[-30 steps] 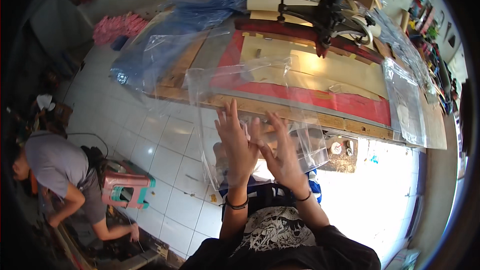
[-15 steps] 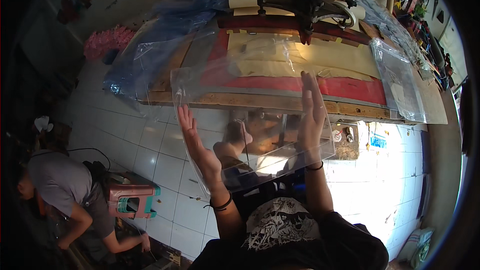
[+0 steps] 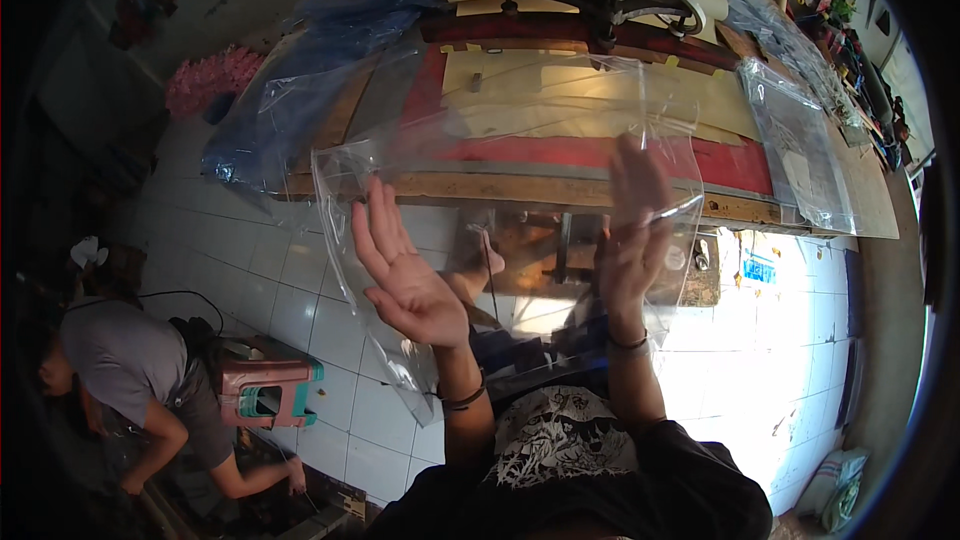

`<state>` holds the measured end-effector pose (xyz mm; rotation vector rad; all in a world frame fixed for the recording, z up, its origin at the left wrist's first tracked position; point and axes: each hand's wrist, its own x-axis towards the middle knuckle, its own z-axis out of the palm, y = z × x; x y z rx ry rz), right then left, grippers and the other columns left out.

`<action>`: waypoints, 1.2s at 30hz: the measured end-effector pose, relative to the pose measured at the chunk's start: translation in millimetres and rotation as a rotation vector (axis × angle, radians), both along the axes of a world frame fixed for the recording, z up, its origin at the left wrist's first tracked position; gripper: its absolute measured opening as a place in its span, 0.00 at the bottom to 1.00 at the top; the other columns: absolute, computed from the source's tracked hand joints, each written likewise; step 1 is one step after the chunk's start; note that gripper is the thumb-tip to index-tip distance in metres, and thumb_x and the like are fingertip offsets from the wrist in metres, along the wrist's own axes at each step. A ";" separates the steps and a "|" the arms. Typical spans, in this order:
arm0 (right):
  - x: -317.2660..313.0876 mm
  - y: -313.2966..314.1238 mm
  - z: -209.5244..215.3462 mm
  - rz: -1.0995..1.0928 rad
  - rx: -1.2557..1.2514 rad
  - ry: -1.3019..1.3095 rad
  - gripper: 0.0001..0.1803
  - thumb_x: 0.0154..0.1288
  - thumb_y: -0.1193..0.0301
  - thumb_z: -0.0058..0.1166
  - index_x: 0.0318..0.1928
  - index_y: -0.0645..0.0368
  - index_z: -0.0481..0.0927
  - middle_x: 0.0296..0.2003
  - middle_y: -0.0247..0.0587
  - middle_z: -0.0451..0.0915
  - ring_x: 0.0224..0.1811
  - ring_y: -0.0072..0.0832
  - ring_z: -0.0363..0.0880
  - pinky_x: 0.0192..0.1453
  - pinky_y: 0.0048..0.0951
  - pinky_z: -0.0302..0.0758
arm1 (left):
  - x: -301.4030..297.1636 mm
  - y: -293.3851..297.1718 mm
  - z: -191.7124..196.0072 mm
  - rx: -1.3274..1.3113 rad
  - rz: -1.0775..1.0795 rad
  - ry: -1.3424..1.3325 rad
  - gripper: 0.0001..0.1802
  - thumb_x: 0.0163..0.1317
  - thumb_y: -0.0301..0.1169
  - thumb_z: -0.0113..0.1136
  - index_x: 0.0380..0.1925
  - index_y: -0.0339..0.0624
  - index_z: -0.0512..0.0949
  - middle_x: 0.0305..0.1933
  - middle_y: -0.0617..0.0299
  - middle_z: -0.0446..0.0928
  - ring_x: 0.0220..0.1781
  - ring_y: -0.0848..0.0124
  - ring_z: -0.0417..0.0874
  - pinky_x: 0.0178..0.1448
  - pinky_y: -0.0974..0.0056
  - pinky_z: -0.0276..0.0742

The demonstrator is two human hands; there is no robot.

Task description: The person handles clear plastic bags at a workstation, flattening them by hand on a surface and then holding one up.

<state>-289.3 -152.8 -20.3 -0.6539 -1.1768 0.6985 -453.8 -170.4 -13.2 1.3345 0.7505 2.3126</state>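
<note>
A large clear plastic sheet or bag [image 3: 540, 175] spans the space between my hands, over the front of the work table. My left hand [image 3: 405, 285] is palm up with its fingers stretched out, near the plastic's left side. On the right side, my right hand [image 3: 632, 240] points upward with its fingers extended, somewhat blurred and seen partly through the film. Neither hand pinches the plastic. Whether my hands are inside it or only against it, I cannot tell.
The wooden-edged table [image 3: 560, 188] carries a red-bordered yellow sheet [image 3: 540, 90] under a black metal clamp device [image 3: 605, 0]. Blue plastic film [image 3: 330, 70] lies left, clear plastic [image 3: 795, 140] right. At lower left a person [image 3: 130, 360] bends beside a pink stool [image 3: 265, 380].
My left hand has turned its palm up and its fingers have spread. The right hand has tilted and blurred. The clear plastic has widened and shifted, its sides bulging outward.
</note>
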 end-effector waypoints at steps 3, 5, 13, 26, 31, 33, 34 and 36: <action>6.7 8.3 2.9 0.095 0.139 -0.111 0.35 0.79 0.51 0.35 0.69 0.71 0.60 0.70 0.60 0.62 0.74 0.45 0.60 0.77 0.43 0.56 | 28.8 -2.1 -8.0 0.062 -0.381 0.104 0.45 0.72 0.61 0.19 0.75 0.35 0.47 0.76 0.34 0.53 0.79 0.40 0.50 0.79 0.39 0.36; 60.0 11.6 -62.9 -0.363 0.013 -0.483 0.30 0.76 0.57 0.42 0.66 0.70 0.65 0.64 0.56 0.68 0.67 0.43 0.66 0.71 0.43 0.62 | 19.9 -2.7 -7.8 0.061 -0.402 0.073 0.48 0.70 0.65 0.19 0.76 0.37 0.44 0.76 0.32 0.52 0.78 0.38 0.52 0.79 0.38 0.38; 12.5 5.0 -5.6 -0.077 0.073 -0.019 0.26 0.74 0.71 0.42 0.68 0.67 0.62 0.64 0.53 0.71 0.65 0.41 0.70 0.69 0.42 0.69 | 35.0 -1.3 -11.1 -0.084 -0.269 0.192 0.35 0.76 0.52 0.25 0.69 0.35 0.59 0.67 0.35 0.67 0.69 0.44 0.69 0.76 0.43 0.56; 29.6 8.3 -23.0 0.039 -0.081 -0.003 0.26 0.78 0.65 0.45 0.69 0.65 0.62 0.66 0.56 0.69 0.68 0.39 0.69 0.60 0.44 0.73 | -4.7 8.6 3.3 -0.218 0.162 0.308 0.36 0.76 0.45 0.32 0.75 0.34 0.44 0.76 0.36 0.54 0.79 0.47 0.54 0.81 0.47 0.41; 54.7 13.6 -18.7 -0.059 -0.169 0.046 0.28 0.78 0.66 0.41 0.72 0.65 0.57 0.68 0.57 0.65 0.70 0.39 0.66 0.67 0.43 0.69 | 2.9 13.6 5.2 -0.014 -0.007 -0.014 0.35 0.75 0.39 0.39 0.75 0.32 0.46 0.75 0.34 0.55 0.79 0.48 0.54 0.81 0.47 0.44; 35.3 17.1 -8.9 0.083 -0.004 0.057 0.29 0.78 0.67 0.41 0.73 0.65 0.55 0.70 0.58 0.63 0.73 0.41 0.61 0.74 0.44 0.64 | 16.0 8.2 6.4 -0.197 -0.165 0.030 0.36 0.76 0.41 0.38 0.75 0.31 0.45 0.76 0.36 0.53 0.80 0.50 0.52 0.81 0.48 0.43; 25.4 16.6 -3.4 0.172 0.064 0.058 0.29 0.78 0.68 0.41 0.73 0.64 0.55 0.70 0.58 0.62 0.74 0.42 0.59 0.76 0.45 0.61 | 19.4 3.4 8.5 -0.383 -0.255 0.129 0.36 0.77 0.42 0.37 0.75 0.31 0.43 0.77 0.38 0.51 0.80 0.51 0.51 0.81 0.49 0.43; 35.5 17.8 -10.9 0.089 0.026 0.012 0.27 0.78 0.67 0.42 0.71 0.65 0.59 0.69 0.56 0.65 0.72 0.41 0.62 0.74 0.44 0.63 | 17.6 5.9 7.7 -0.452 -0.217 0.215 0.36 0.77 0.45 0.34 0.75 0.31 0.43 0.78 0.39 0.50 0.81 0.52 0.50 0.81 0.49 0.40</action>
